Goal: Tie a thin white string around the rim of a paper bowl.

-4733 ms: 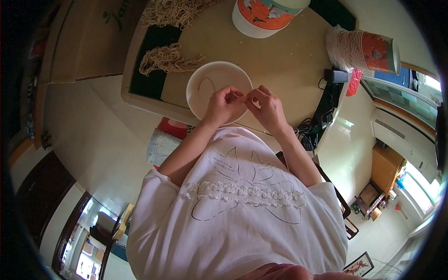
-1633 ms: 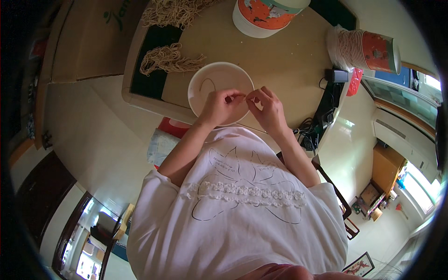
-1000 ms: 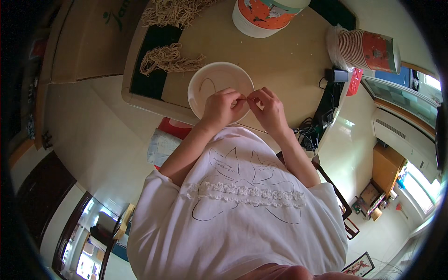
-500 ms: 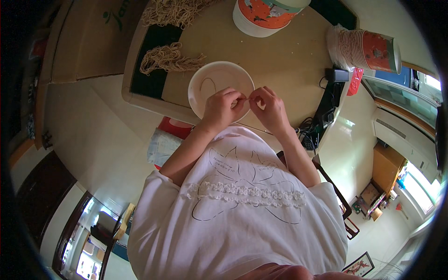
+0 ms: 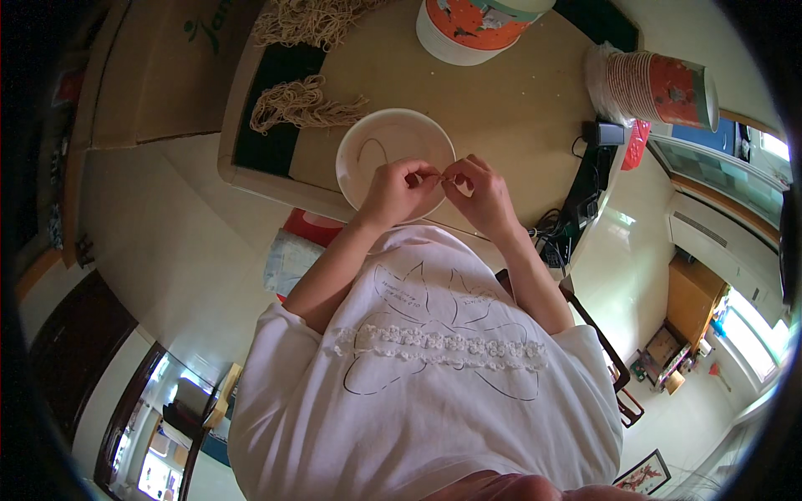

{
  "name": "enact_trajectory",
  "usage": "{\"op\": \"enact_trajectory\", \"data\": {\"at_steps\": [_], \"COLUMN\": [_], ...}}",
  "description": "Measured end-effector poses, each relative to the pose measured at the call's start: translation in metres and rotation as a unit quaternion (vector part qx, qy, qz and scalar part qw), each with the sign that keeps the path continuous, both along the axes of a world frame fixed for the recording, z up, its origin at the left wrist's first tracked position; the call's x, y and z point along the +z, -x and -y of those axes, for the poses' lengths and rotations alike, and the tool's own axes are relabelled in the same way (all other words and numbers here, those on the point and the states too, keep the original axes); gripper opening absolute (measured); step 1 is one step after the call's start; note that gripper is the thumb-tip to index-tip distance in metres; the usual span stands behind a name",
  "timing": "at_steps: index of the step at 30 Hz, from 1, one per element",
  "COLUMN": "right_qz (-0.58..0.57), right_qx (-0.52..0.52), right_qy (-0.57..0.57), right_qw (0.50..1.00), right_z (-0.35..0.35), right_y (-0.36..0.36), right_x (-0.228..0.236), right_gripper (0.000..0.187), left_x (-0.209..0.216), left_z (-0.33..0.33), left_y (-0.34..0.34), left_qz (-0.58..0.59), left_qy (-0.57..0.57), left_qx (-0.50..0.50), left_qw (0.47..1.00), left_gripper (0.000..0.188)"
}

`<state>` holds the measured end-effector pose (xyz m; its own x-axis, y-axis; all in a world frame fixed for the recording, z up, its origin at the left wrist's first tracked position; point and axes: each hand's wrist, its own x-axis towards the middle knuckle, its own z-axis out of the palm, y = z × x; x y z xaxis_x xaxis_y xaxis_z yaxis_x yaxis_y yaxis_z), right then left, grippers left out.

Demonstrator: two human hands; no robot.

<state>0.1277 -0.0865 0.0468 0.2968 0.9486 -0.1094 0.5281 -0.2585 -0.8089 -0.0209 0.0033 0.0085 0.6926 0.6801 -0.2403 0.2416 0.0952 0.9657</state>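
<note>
My left hand (image 5: 396,194) and my right hand (image 5: 484,200) meet over the near right side of a white bowl (image 5: 411,134). Thumb and forefinger of each are pinched together, the fingertips almost touching. Between them is a bit of thin string, mostly hidden by the fingers. Inside the bowl a thin tan string (image 5: 373,142) curves up from beside my left hand; whether it joins the piece in my fingers cannot be made out. Beyond the bowl's left side lies a loose bundle of beige string (image 5: 305,106).
A bigger heap of beige string (image 5: 313,21) lies farther back on the table (image 5: 493,100). An orange and white tub (image 5: 476,33) stands at the back. Stacked paper buckets (image 5: 660,88) lie at the right, near a black adapter (image 5: 603,134) and cables. A cardboard box (image 5: 175,75) is at the left.
My fingers have shifted slightly, my left hand's fingers curling closer together. Inside the bowl the string's curve has moved a little. Both hands stay over the bowl.
</note>
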Motion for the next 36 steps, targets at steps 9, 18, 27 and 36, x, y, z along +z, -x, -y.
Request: {"op": "enact_trajectory", "data": {"at_steps": [9,18,27,36], "right_qz": [-0.007,0.012,0.006,-0.008], "right_qx": [-0.032,-0.018,-0.02,-0.025], "right_qy": [0.026,-0.008,-0.004,0.013], "right_qw": [0.999,1.0,1.0,1.0], "right_z": [-0.002,-0.001,-0.002,-0.001], "right_y": [0.001,0.002,0.002,0.0], "right_x": [0.003,-0.003,0.0,0.001], "right_gripper": [0.007,0.008,0.007,0.007], "left_x": [0.021,0.019,0.015,0.011], "left_z": [-0.001,0.003,0.001,-0.005], "left_y": [-0.002,-0.006,-0.004,-0.001], "left_qz": [-0.033,-0.044,-0.028,-0.029], "left_qy": [-0.34,-0.347,-0.239,-0.169], "left_qx": [0.049,0.022,0.024,0.09], "left_qw": [0.938,0.937,0.97,0.981], "left_gripper": [0.014,0.011,0.009,0.007]}}
